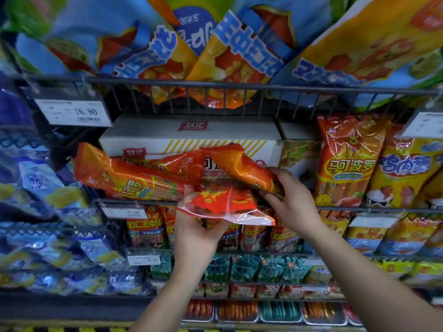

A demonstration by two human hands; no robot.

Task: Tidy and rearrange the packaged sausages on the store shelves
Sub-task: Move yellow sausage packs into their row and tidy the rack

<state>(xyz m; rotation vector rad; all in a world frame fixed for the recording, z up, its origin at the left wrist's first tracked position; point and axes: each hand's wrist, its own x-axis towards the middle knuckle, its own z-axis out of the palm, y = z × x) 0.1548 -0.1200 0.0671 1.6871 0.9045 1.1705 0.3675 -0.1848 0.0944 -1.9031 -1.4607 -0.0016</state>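
Note:
Several orange-red sausage packs lie crosswise in the middle shelf bay, in front of a white carton. My left hand grips the clear lower edge of one orange pack from below. My right hand pinches another orange pack that tilts down to the right. A third long pack lies to the left on the shelf rail. An upright pack of the same kind stands to the right.
A wire shelf front runs above, holding blue and yellow packs. A price tag hangs at upper left. Blue packs fill the left bays. Lower shelves hold red, green and orange packs.

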